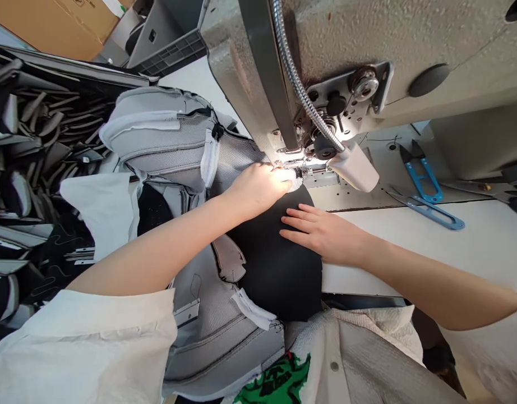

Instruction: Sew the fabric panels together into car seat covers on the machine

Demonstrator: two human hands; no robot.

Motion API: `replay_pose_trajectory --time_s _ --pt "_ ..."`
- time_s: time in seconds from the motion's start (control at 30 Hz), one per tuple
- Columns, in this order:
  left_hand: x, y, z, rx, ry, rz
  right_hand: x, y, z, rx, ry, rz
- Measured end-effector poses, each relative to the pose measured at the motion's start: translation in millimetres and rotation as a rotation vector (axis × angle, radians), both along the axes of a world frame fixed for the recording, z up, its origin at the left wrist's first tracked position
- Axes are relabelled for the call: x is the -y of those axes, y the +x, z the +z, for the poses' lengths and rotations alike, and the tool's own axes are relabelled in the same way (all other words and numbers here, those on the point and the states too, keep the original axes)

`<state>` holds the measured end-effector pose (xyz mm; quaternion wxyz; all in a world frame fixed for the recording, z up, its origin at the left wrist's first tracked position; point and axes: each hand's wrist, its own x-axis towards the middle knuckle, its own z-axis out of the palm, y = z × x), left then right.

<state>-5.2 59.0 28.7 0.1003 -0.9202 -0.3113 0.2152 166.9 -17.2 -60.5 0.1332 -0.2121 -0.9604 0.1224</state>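
A large grey-and-black sewn fabric cover [279,269] lies partly under the head of a sewing machine [258,112], its black panel in front of the needle area. My left hand [261,188] is closed at the cover's edge beside the lit presser foot, thumb against a small white piece [294,180]. Its fingertips are partly hidden. My right hand [326,233] lies flat on the black panel's right side, fingers slightly apart, holding nothing. White strips [210,157] are attached along the cover's seams.
Two blue thread snips [424,174] and scissors [481,188] lie right of the needle on the machine bed and white table [472,247]. A lamp [355,168] on a flexible neck hangs close by. Stacked fabric pieces [44,123] crowd the left; a grey crate [170,47] stands behind.
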Motion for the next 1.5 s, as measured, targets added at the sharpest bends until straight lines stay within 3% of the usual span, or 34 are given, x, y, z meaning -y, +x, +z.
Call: replay_pose_trajectory --time_s 0.1,0.23,0.3,0.47,0.63,0.87,1.07,1.23,1.5 --pt "3.9 3.2 -3.0 0.033 0.005 0.020 -3.8 4.4 1.2 -0.028 -0.050 -0.002" --pt "4.3 -0.8 -9.2 0.053 0.008 0.035 -5.8 10.3 5.8 -0.070 -0.175 0.125" --pt "3.0 -2.4 -11.8 0.066 -0.020 0.022 -3.9 5.8 5.3 -0.070 -0.159 0.149" --pt "2.7 2.4 -14.7 0.130 -0.100 0.123 5.9 -29.0 -2.5 -0.089 0.001 0.000" --pt "6.1 12.9 -11.7 0.103 -0.176 0.285 9.6 -55.3 -4.6 -0.118 0.033 -0.151" --pt "13.7 25.6 -16.8 0.173 -0.203 0.469 -1.4 -57.0 -5.3 -0.148 -0.015 -0.141" --pt "20.0 25.5 -23.4 0.305 -0.185 0.439 12.6 -63.1 -11.3 -0.202 0.061 0.089" --pt "26.5 30.6 -28.6 0.248 -0.126 0.402 16.9 -69.3 -12.7 -0.192 0.036 0.052" --pt "20.7 33.0 -51.5 0.196 0.081 0.255 7.8 -66.2 -10.7 -0.190 0.051 0.024"
